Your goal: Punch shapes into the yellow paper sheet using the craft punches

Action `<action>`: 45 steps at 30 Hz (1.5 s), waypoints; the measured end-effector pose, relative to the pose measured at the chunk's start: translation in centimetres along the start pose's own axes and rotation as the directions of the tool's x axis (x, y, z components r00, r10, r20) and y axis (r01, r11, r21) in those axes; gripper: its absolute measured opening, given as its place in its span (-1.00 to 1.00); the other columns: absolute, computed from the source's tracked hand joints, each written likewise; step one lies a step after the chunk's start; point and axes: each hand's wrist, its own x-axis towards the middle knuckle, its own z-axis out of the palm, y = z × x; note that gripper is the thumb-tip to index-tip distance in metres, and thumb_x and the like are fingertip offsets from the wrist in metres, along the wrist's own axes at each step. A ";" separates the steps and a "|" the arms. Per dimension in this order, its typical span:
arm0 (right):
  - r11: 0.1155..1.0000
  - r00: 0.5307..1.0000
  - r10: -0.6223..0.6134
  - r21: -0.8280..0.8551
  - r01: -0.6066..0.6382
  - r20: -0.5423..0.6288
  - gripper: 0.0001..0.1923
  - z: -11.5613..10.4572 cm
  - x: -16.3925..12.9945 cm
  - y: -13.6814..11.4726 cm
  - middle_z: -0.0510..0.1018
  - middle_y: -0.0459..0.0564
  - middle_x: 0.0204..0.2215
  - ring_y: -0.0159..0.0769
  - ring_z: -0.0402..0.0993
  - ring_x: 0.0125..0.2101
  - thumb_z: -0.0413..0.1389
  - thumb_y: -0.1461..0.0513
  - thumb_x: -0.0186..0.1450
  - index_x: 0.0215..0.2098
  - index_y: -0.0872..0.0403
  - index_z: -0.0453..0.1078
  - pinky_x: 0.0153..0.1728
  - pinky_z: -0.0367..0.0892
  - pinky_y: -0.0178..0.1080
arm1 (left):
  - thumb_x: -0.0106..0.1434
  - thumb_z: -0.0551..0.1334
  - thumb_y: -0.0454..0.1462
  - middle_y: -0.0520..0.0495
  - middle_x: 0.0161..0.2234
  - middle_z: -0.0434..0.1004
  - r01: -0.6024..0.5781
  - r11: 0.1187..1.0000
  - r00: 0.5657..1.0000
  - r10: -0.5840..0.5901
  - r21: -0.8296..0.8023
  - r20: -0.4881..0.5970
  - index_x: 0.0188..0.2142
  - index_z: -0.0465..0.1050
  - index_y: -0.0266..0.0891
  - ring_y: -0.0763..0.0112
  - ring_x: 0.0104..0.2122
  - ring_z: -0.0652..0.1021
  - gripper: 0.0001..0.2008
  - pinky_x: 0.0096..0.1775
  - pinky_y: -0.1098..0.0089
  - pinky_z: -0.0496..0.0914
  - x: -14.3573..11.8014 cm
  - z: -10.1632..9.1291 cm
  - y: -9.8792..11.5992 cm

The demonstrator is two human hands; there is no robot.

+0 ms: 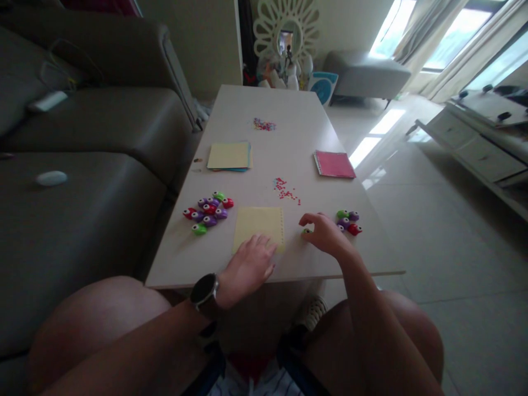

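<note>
My left hand [251, 263], with a dark watch on its wrist, lies flat with fingers spread on the near edge of a pale yellow paper sheet [259, 223] on the low table [264, 110]. My right hand [325, 232] hovers just right of the sheet, its fingers curled around a small green craft punch [306, 231] that is mostly hidden. A small group of green, purple and red punches [348, 221] sits right beside that hand. A larger pile of punches [208, 212] lies left of the sheet. Red paper cut-outs [286, 190] are scattered beyond it.
A stack of coloured paper [229, 157] lies further back on the left, a pink notebook [334, 164] on the right, and mixed-colour cut-outs [264, 125] near the far end. A dark sofa [91, 137] runs along the left. My knees are below the table's near edge.
</note>
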 end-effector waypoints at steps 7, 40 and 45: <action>0.995 0.973 -0.085 0.073 0.071 0.215 -0.76 0.4 0.4 -1.6 0.64 -0.05 -0.33 -0.21 0.52 -0.25 0.14 0.41 0.15 -0.35 0.00 0.59 -0.11 0.28 -0.18 | 0.39 0.22 -0.22 -0.40 0.37 0.18 0.135 0.983 0.987 -0.145 0.125 0.074 0.31 0.26 -0.27 -0.18 0.37 0.21 -0.47 0.27 -0.09 0.25 -0.8 0.5 0.4; 0.993 0.990 -0.120 0.004 0.121 -0.071 -0.59 1.4 -0.3 0.7 0.54 0.05 -0.20 -0.21 0.47 -0.24 0.10 0.41 0.10 -0.07 0.09 0.44 -0.18 0.32 -0.21 | 0.43 0.15 -0.24 -0.24 0.44 0.08 0.007 1.000 0.999 -0.008 0.018 0.054 0.40 0.16 -0.30 0.04 0.41 0.15 -0.42 0.35 0.05 0.18 -0.8 0.9 0.5; 0.984 0.979 -0.116 0.113 0.135 -0.166 -0.62 1.7 -0.2 0.2 0.53 0.00 -0.28 -0.24 0.45 -0.32 0.14 0.35 0.12 -0.07 0.07 0.42 -0.25 0.32 -0.20 | 0.42 0.17 -0.24 -0.26 0.42 0.14 0.007 1.000 1.000 -0.007 -0.014 0.011 0.37 0.18 -0.33 0.05 0.39 0.20 -0.43 0.33 0.07 0.22 -0.7 1.3 0.0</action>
